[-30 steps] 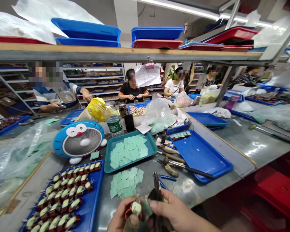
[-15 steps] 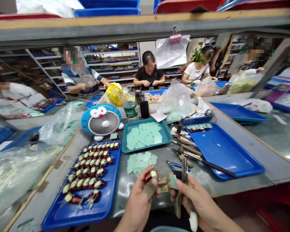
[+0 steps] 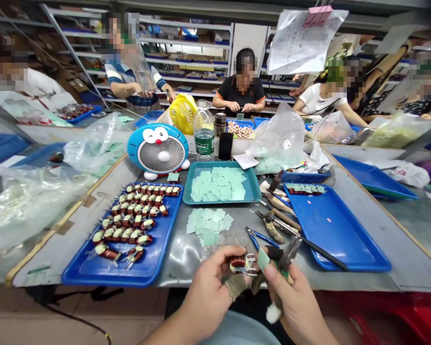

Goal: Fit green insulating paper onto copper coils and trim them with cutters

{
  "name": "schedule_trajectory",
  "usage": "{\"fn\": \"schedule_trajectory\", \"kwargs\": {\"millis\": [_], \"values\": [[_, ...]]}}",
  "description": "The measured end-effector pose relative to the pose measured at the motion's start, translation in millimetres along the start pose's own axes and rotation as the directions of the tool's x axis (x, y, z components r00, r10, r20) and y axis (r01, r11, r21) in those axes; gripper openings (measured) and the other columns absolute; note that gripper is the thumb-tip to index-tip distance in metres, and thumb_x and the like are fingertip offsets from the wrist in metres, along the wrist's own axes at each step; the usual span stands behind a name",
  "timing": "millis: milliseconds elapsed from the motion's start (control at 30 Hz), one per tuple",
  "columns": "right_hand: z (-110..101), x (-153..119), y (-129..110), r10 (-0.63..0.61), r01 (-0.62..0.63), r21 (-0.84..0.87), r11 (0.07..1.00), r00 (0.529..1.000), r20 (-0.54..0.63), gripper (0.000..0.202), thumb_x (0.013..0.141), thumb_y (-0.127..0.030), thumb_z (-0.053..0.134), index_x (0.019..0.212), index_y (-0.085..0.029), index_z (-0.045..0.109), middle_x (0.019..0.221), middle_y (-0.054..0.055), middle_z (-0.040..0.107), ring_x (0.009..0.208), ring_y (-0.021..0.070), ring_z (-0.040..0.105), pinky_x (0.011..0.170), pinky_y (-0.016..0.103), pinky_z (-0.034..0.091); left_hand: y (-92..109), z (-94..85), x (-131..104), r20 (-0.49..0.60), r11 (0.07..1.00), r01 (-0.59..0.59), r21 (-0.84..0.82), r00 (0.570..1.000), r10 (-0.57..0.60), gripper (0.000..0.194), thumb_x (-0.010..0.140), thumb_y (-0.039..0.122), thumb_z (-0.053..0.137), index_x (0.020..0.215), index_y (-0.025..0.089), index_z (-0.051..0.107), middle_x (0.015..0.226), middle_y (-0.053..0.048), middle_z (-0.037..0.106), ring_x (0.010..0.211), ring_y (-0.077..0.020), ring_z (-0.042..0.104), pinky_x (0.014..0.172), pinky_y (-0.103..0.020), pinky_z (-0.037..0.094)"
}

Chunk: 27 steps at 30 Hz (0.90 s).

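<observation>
My left hand (image 3: 213,285) is closed around a copper-wound coil (image 3: 238,262), whose bare wire leads point right. A cloth-like wrap (image 3: 236,286) covers my left thumb. In my right hand (image 3: 297,298), a small light-green sheet (image 3: 263,259) is pinched between thumb and finger. The same hand also grips a pair of pliers (image 3: 290,251), its handles partly hidden by the fingers. The coil and the green sheet are close together but apart. Beyond my hands lies a loose pile of similar green sheets (image 3: 209,224).
Rows of coils lie in a blue tray (image 3: 158,258) at left. A teal tray (image 3: 257,187) holds more green sheets. Pliers and blue-handled cutters (image 3: 260,237) lie before the right blue tray (image 3: 348,239). A cartoon-faced fan (image 3: 158,149) and water bottle (image 3: 204,132) stand behind; co-workers sit opposite.
The head view has tilted lower. My left hand has turned the coil so its leads now show, pointing right. The pliers in my right hand have tipped over to the right.
</observation>
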State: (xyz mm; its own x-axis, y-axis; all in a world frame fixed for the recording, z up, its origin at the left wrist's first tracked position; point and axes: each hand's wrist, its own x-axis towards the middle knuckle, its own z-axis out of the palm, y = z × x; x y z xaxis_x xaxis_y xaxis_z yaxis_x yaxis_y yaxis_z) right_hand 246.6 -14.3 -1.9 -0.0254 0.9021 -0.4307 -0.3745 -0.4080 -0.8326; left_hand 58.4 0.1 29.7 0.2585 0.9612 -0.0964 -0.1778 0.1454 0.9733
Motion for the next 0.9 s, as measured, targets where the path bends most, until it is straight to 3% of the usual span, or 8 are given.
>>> {"fn": "schedule_trajectory", "kwargs": {"millis": [200,367,467,633,800,900], "values": [[-26.3,1.5,6.4,-0.076,0.078,-0.155,0.985,0.997,0.022,0.083,0.074,-0.047,0.084,0.143,-0.016,0.052,0.135,0.012,0.057,0.117,0.0168,0.067,0.103,0.022,0.061,10.6,-0.5,-1.4,0.111,0.898,-0.267,0.349,0.964,0.243,0.028,0.088,0.025,0.076,0.115,0.024,0.075,0.102,-0.008,0.077,0.09,-0.0232,0.072,0.084,-0.03,0.054],[-35.8,2.1,3.8,-0.079,0.094,-0.242,0.966,0.995,0.068,0.08,0.072,-0.046,0.085,0.139,-0.013,0.057,0.129,0.013,0.061,0.113,0.0181,0.069,0.103,0.024,0.061,16.2,-1.3,-1.2,0.138,0.865,-0.321,0.387,0.947,0.29,0.039,0.088,0.026,0.076,0.127,0.025,0.068,0.114,-0.01,0.076,0.101,-0.0246,0.073,0.088,-0.029,0.053],[-35.2,2.8,0.3,-0.096,0.119,-0.286,0.951,0.991,0.095,0.074,0.073,-0.046,0.085,0.133,-0.01,0.062,0.127,0.014,0.062,0.113,0.0194,0.068,0.101,0.023,0.062,18.5,-1.3,1.0,0.19,0.839,-0.35,0.417,0.936,0.297,0.032,0.09,0.027,0.074,0.121,0.023,0.069,0.107,-0.009,0.076,0.094,-0.0235,0.073,0.083,-0.029,0.053],[-33.1,-0.5,-2.9,-0.058,0.096,-0.271,0.958,0.988,0.142,0.071,0.076,-0.049,0.082,0.133,-0.011,0.061,0.135,0.013,0.057,0.118,0.0196,0.066,0.106,0.026,0.06,14.5,-3.1,3.3,0.277,0.685,-0.467,0.559,0.884,0.377,0.022,0.093,0.028,0.069,0.112,0.019,0.073,0.087,-0.009,0.071,0.077,-0.02,0.066,0.072,-0.027,0.049],[-20.8,-15.6,-14.0,-0.032,0.039,-0.207,0.978,0.999,0.04,0.073,0.074,-0.056,0.082,0.126,-0.009,0.063,0.127,0.014,0.061,0.108,0.0165,0.068,0.1,0.023,0.061,13.6,-4.9,4.6,0.401,0.5,-0.583,0.64,0.809,0.43,0.029,0.097,0.018,0.06,0.121,0.023,0.075,0.095,-0.012,0.07,0.085,-0.0216,0.067,0.077,-0.026,0.049],[-10.6,-24.0,-22.5,-0.006,0.001,-0.16,0.987,1.0,-0.029,0.073,0.071,-0.053,0.084,0.125,-0.01,0.062,0.125,0.014,0.062,0.103,0.0135,0.069,0.095,0.019,0.062,20.3,-3.0,5.8,0.426,0.454,-0.633,0.627,0.767,0.48,0.038,0.097,0.014,0.057,0.128,0.03,0.073,0.095,-0.011,0.072,0.083,-0.021,0.069,0.073,-0.024,0.05]]}}
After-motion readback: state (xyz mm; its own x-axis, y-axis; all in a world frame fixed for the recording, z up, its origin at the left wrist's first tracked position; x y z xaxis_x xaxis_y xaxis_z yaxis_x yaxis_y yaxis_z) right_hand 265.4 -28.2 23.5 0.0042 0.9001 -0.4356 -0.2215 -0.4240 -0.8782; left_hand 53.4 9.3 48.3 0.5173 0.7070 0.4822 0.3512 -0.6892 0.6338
